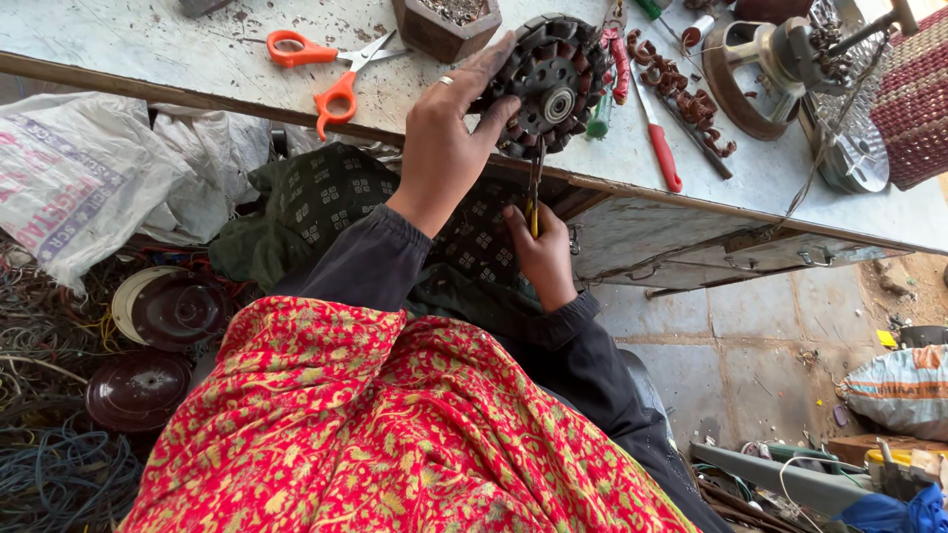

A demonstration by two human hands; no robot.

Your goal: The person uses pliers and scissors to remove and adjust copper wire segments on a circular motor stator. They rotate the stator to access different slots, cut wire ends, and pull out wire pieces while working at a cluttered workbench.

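My left hand [449, 123], with a ring on one finger, grips the left rim of a round fan stator [551, 84] with copper windings, tilted up at the edge of the worn workbench [188, 59]. Just below the bench edge, my right hand [541, 252] is closed around yellow-handled pliers [534, 188] whose jaws reach the stator's lower rim. Dark sleeves cover both arms, and a red and yellow patterned cloth [395, 434] lies over my lap.
Orange scissors [331, 64], a small wooden box [444, 25], a red-handled screwdriver [657, 138], loose copper coils [681, 89] and a winding machine [780, 64] lie on the bench. Wire bundles [59, 464], round fan covers [163, 341] and sacks [79, 168] crowd the floor at left.
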